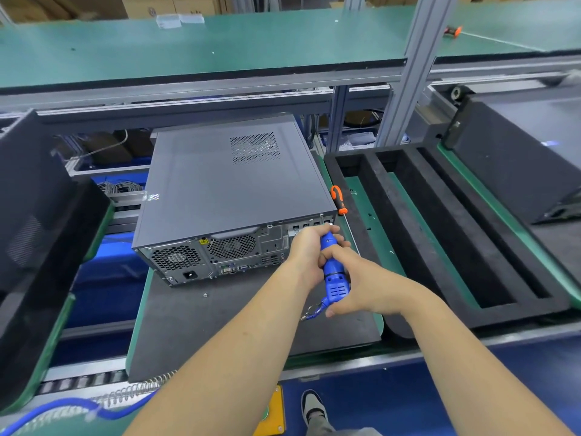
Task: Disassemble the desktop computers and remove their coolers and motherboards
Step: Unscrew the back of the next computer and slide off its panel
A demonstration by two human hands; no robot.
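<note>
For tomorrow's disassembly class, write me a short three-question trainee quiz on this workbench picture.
1. True or false: the computer case has its cover removed.
2. Which tool do both hands hold? A) orange screwdriver B) blue electric screwdriver C) pliers
3. Fill in: the orange-handled screwdriver lies to the ____ of the case.

Key: 1 false, the cover is on; 2 B, left hand near the tip, right hand on the body; 3 right.

We record one desktop computer [226, 196], a dark grey metal case lying flat on a dark mat, side panel still closed and facing up with a perforated vent patch near its far right corner. We see its rear panel turned toward us, showing two honeycomb fan grilles, a power socket, a port cluster and expansion slots at the right.
</note>
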